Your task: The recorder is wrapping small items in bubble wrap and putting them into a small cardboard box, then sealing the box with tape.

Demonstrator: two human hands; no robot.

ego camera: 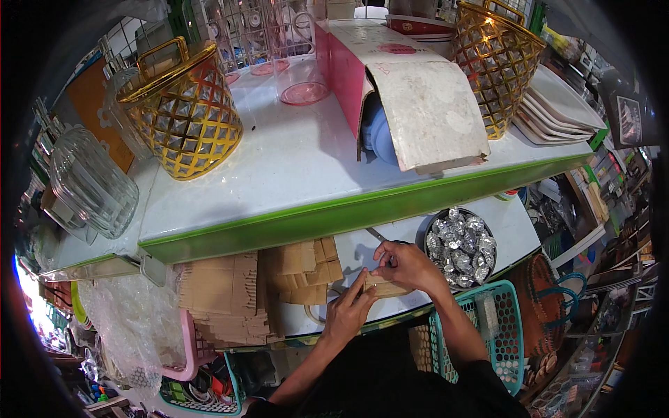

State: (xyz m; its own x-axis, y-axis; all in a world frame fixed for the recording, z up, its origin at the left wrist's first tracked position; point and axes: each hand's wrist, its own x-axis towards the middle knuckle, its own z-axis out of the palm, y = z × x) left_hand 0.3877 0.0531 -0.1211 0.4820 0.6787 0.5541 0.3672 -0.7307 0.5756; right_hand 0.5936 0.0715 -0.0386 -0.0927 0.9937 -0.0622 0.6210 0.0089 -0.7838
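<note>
On the lower white shelf, both hands meet at a small flat piece of brown cardboard. My left hand rests its fingertips on the cardboard's left end. My right hand has bent fingers at its upper edge, thumb and index finger close together; whether they grip it is not clear. Just right of this hand stands a dark round bowl filled with crumpled silvery foil-like pieces. To the left lie stacks of cut cardboard and smaller cardboard pieces. A thin metal strip or blade lies behind the hands.
The green-edged upper shelf overhangs the work area. It carries gold-latticed lidded containers, a pink and white box, a clear pitcher, a glass jar and stacked white trays. A teal plastic basket stands below right, bubble wrap left.
</note>
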